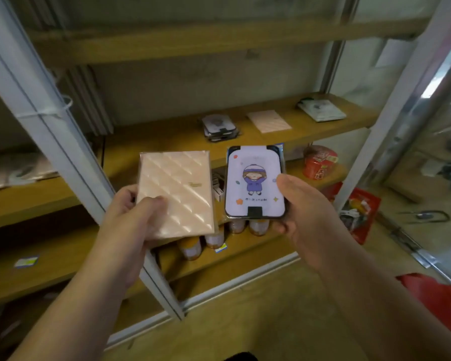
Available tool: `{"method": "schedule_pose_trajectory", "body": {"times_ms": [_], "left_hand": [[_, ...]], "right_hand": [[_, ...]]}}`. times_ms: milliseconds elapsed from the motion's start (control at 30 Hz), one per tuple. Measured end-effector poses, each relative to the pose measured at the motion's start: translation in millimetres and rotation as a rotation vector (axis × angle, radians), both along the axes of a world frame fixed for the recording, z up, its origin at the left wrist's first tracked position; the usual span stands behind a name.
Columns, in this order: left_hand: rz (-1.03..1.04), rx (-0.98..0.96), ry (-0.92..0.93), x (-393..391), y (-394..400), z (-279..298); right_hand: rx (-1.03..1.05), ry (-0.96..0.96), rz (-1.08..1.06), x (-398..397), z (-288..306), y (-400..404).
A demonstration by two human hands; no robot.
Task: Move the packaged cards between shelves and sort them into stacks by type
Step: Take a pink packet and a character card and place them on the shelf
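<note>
My left hand [130, 214] grips a pink quilted-pattern card pack [177, 188] by its lower left corner. My right hand [297, 212] holds a white pack with a cartoon child in purple [255, 181], thumb on its right edge. Both packs hover in front of the wooden shelf unit. On the middle shelf [167, 144] behind them lie a small stack of dark-edged cartoon packs [220, 127], a single pink quilted pack [268, 121], and a stack of white packs [322, 109] at the far right.
A white metal upright [63, 142] stands just left of my left hand. The lower shelf holds several small orange-capped bottles [214, 241] and a red package [319, 165]. Red bags [362, 212] lie on the floor at right, near a glass cabinet [432, 142].
</note>
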State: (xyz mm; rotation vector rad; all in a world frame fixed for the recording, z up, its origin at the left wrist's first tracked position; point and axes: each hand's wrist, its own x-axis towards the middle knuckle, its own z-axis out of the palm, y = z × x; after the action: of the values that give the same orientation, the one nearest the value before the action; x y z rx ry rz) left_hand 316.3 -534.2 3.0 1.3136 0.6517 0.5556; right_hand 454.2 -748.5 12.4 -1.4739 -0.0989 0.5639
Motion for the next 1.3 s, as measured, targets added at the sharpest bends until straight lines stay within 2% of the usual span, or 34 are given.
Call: {"method": "schedule_pose_trajectory", "body": {"times_ms": [100,267,367,533,733,933,1067,1300], "left_hand": [[0.003,-0.004,-0.005,40,-13,-4],[0.017,-0.038,-0.027,103,-10,-19],[0.032,0.02,-0.053,131,1,-28],[0.115,0.014,-0.054,170,28,-25],[0.264,-0.059,-0.063,204,56,-22],[0.356,-0.093,-0.07,218,71,-22],[0.387,-0.072,-0.069,221,73,-20],[0.448,-0.058,-0.079,237,58,-14]], "right_hand": [[0.012,-0.057,-0.007,31,-1,-18],[-0.117,-0.122,-0.056,101,-5,-16],[-0.116,-0.05,-0.1,150,-10,9],[-0.089,0.027,0.015,222,-2,71],[-0.221,-0.192,0.136,292,-7,139],[-0.343,-0.448,0.253,326,-12,198],[-0.463,-0.565,0.275,334,-16,212],[-0.598,-0.733,0.437,349,-27,202]]}}
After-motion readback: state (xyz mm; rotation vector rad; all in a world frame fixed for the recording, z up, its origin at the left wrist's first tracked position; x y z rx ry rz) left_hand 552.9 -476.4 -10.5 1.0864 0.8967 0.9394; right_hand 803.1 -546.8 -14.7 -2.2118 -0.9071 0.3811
